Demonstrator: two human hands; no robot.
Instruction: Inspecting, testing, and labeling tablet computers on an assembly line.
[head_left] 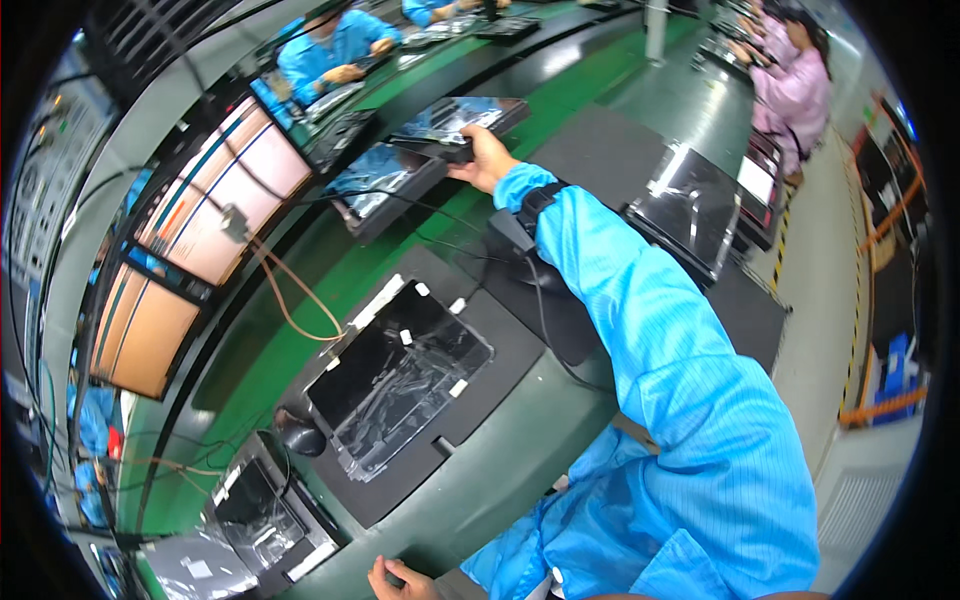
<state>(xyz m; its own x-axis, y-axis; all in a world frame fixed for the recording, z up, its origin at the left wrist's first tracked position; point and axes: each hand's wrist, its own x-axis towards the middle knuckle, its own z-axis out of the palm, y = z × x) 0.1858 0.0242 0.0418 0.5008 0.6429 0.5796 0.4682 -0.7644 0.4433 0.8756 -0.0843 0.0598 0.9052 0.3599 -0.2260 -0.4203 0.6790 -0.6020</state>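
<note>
My right arm, in a blue striped sleeve with a black wrist strap (541, 203), stretches far across the bench. At its end my right hand (487, 160) closes on the near edge of a dark flat tray (487, 112) with a shiny film-covered top. A second dark tray (390, 180) with a similar film surface lies just left of that hand. By the lower edge, my left hand (402, 583) is partly in view, its fingers loosely curled and apart with nothing between them. Between the hands, a black laptop-like panel (400, 370) under wrinkled clear film lies on a dark mat (500, 335).
Two lit monitors (225, 195) stand at the left. A black mouse (298, 432) sits near another film-covered device (255, 515). Cables (290, 300) cross the green bench (480, 450). At right lies a film-wrapped dark device (690, 210). Co-workers in blue (335, 55) and pink (790, 95) work beyond.
</note>
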